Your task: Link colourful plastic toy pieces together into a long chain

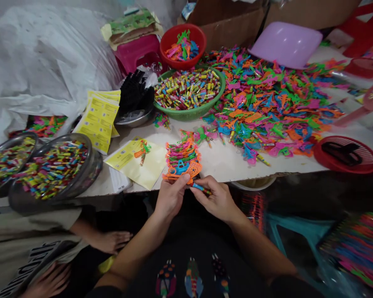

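Observation:
My left hand [171,195] is closed on an orange plastic toy [193,169] with a perforated round part, its thumb on top. In my right hand [216,199], the fingers pinch a small blue-and-yellow labelled tube [199,188], which meets the lower end of the orange toy. Whether the two are joined I cannot tell. Just beyond my hands, a neat row of colourful plastic toys [182,150] lies at the table edge. To its left, yellow printed sheets [152,176] carry one toy with a tube [142,153].
A green basin [192,114] and steel bowls [90,157] hold many tubes. Loose toys [267,107] are heaped right, near a purple basin [286,45] and red basket [368,163]. Another person's hands [113,241] are at lower left; a teal stool [298,221] stands lower right.

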